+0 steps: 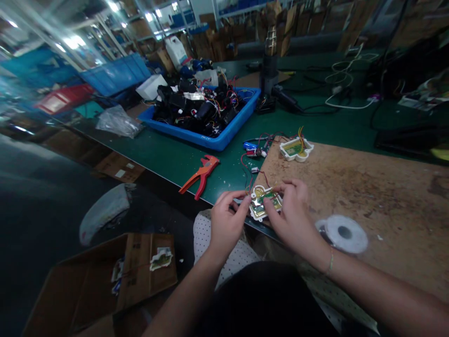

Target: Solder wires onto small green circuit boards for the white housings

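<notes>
Both my hands grip a white plastic housing with a green circuit board inside, at the near edge of the table. My left hand pinches its left side between thumb and fingers. On the right side, my right hand has its thumb over the board and its fingers along the far rim. Red and dark wires run from the housing to a small white connector. Beyond it lie a blue cylinder and a red part. A second white housing with yellow wires rests on the brown board.
Orange-red wire strippers lie left of my hands. Behind them stands a blue tray heaped with black wired parts. A heat gun stands upright farther back. A white spool sits on the brown board. An open carton is below left.
</notes>
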Action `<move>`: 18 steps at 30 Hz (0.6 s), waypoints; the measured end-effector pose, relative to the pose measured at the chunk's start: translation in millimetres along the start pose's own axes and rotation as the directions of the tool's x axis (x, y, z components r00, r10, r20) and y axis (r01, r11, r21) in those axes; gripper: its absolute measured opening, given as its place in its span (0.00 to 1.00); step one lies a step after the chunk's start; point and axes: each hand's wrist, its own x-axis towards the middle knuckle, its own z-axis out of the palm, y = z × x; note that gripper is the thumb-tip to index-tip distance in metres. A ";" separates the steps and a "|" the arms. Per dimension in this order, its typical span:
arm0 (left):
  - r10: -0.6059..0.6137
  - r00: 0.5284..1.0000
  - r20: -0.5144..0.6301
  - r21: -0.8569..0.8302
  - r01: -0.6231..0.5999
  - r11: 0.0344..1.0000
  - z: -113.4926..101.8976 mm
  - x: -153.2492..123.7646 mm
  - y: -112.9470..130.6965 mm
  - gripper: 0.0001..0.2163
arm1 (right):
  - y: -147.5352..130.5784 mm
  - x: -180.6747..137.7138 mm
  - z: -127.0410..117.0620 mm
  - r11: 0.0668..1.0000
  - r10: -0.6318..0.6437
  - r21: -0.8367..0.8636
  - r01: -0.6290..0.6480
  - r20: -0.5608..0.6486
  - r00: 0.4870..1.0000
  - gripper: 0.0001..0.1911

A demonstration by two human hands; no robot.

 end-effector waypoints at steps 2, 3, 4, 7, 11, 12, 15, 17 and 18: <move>-0.004 1.000 -0.016 0.005 0.004 1.000 1.9 -3.8 -1.4 0.07 | -0.1 -0.5 0.2 1.000 -0.004 -0.003 0.004 0.007 1.000 0.16; -0.005 1.000 -0.021 0.005 0.005 1.000 3.4 -5.8 -2.5 0.07 | -0.1 -0.6 0.2 1.000 -0.010 0.003 0.010 0.012 1.000 0.15; -0.006 1.000 -0.022 0.003 0.006 1.000 5.1 -7.7 -3.8 0.07 | -0.1 -0.5 0.2 1.000 -0.020 0.011 0.020 0.015 1.000 0.15; -0.009 1.000 -0.019 -0.010 0.009 1.000 10.5 -11.6 -7.2 0.08 | -1.3 0.6 -0.9 0.998 -0.063 0.016 0.063 0.022 0.998 0.16; -0.007 1.000 -0.006 -0.023 0.007 1.000 13.8 -11.4 -7.9 0.07 | -7.1 3.7 -3.7 0.992 -0.121 -0.025 0.124 0.074 0.990 0.18; -0.007 1.000 0.001 -0.026 0.007 1.000 13.6 -10.7 -7.6 0.07 | -8.8 4.7 -4.0 0.991 -0.129 -0.034 0.132 0.078 0.989 0.17; -0.012 1.000 0.023 -0.040 0.013 0.999 11.6 -8.1 -7.0 0.07 | -11.8 8.0 -2.8 0.988 -0.138 -0.062 0.143 0.073 0.988 0.13; -0.018 0.999 0.044 -0.049 0.020 0.999 9.9 -6.2 -7.2 0.07 | -11.7 10.3 -1.0 0.989 -0.134 -0.059 0.138 0.078 0.988 0.11; -0.021 0.998 0.055 -0.054 0.024 0.998 9.2 -5.3 -7.5 0.07 | -11.0 11.3 -0.1 0.990 -0.131 -0.041 0.135 0.084 0.988 0.11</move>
